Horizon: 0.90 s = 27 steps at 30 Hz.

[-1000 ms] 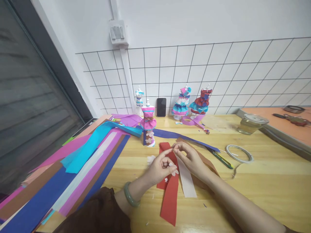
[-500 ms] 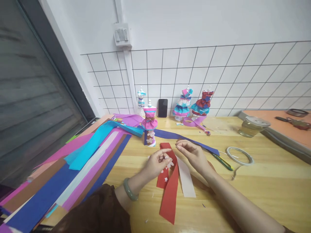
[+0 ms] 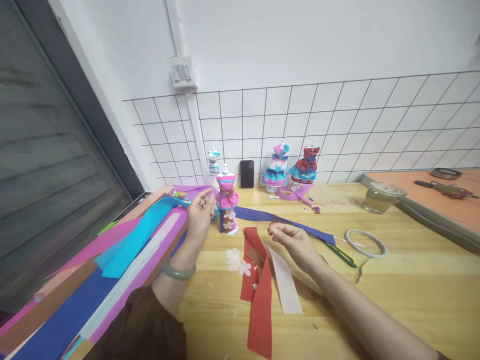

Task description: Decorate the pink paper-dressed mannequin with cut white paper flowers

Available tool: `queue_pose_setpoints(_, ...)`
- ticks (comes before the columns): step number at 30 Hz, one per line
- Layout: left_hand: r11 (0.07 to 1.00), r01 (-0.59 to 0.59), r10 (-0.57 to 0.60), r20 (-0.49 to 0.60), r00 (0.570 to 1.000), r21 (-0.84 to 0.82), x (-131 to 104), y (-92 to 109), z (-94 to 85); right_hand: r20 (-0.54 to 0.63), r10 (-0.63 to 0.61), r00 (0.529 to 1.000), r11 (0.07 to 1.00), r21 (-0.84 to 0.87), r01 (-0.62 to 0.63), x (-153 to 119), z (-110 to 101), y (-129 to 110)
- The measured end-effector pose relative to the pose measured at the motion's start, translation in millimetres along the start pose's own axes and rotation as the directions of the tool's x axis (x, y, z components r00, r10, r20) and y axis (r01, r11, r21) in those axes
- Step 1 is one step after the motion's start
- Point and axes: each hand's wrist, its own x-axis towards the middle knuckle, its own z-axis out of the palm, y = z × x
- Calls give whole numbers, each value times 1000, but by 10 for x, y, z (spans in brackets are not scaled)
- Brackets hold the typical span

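Observation:
My left hand [image 3: 200, 215] is raised just left of a small dress form [image 3: 227, 200] in a pink top with a brown, flower-dotted lower part. Its fingers are partly bent, and whether they touch the form or hold anything is unclear. Over the table, my right hand [image 3: 292, 240] has thumb and fingertips pinched on something small and dark that I cannot make out. Below and between the hands lie a folded red strip [image 3: 261, 315], a pale pink strip [image 3: 285, 285] and white paper flowers [image 3: 233, 260].
Coloured strips [image 3: 131, 245] cover the left side. Behind stand a phone [image 3: 247, 174] and other dressed forms [image 3: 276, 172]. A green cutter [image 3: 341, 254], a tape roll [image 3: 366, 243] and a lidded cup [image 3: 383, 197] are at the right.
My left hand has moved up and left, from above the red strip to beside the pink-topped form, uncovering the white flowers. My right hand stays near its place, fingertips pinched. The view has shifted slightly.

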Motion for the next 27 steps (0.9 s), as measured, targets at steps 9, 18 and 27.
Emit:
queue_pose_setpoints(9, 992, -67, 63, -42, 997, -111, 386, 177, 129, -27, 68, 997, 995, 80, -66, 90, -8, 87)
queue_pose_setpoints(18, 999, -42, 41, 85, 996, 13, 398, 182, 65, 90, 129, 988, 965, 216, -146, 130, 150, -18)
queue_pose_setpoints(27, 993, -46, 28, 161, 987, 107, 403, 147, -16, -33, 43, 999, 995, 92, -40, 371, 433, -335)
